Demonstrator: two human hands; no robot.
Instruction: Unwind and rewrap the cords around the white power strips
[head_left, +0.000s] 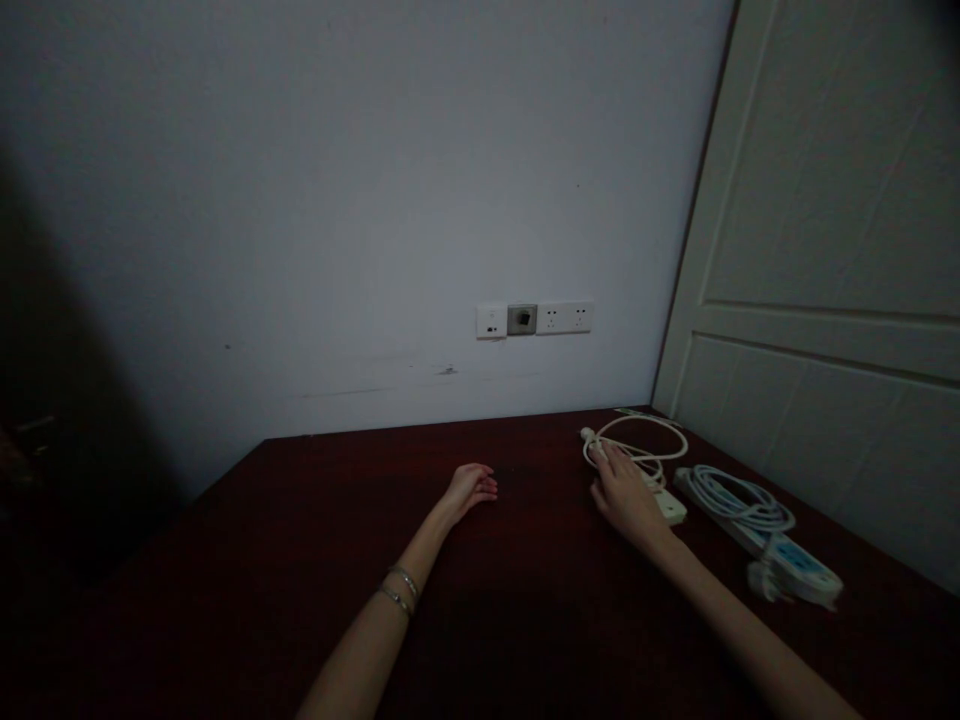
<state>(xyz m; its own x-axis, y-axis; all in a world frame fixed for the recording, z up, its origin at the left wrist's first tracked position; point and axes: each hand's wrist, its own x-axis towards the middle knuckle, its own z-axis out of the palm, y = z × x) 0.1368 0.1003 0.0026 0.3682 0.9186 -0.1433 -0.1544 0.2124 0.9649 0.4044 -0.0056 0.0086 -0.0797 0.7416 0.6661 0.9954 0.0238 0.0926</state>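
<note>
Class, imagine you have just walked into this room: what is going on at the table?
A person sits or stands at a dark wooden table in a dim room. Their right hand lies with fingers stretched out on the looped white cord of a small power strip. Their left hand rests on the bare tabletop, holding nothing. A second power strip lies untouched further right, and wall sockets sit behind.
</note>
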